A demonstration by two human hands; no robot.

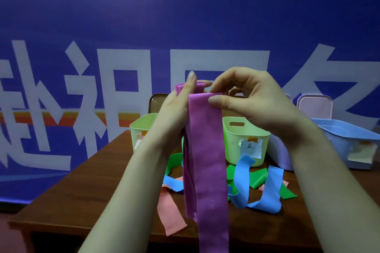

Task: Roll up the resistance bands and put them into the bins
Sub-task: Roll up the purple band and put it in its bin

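A long purple resistance band (pixel 207 162) hangs in front of me, folded over at its top. My left hand (pixel 176 107) holds the folded top from the left, with the fingers upright behind it. My right hand (pixel 253 100) pinches the band's upper edge from the right, thumb in front. The band's loose end drops past the table's front edge. Behind it on the wooden table (pixel 92 187) lie a blue band (pixel 244 172), green bands (pixel 257 176) and a pink band (pixel 168 209) in a tangle.
Two light green bins (pixel 246 131) (pixel 141 127) with paper labels stand at the back of the table. A blue bin (pixel 353 135) and a lilac bin (pixel 279 150) sit at the right. A blue banner wall (pixel 185 16) rises behind the table.
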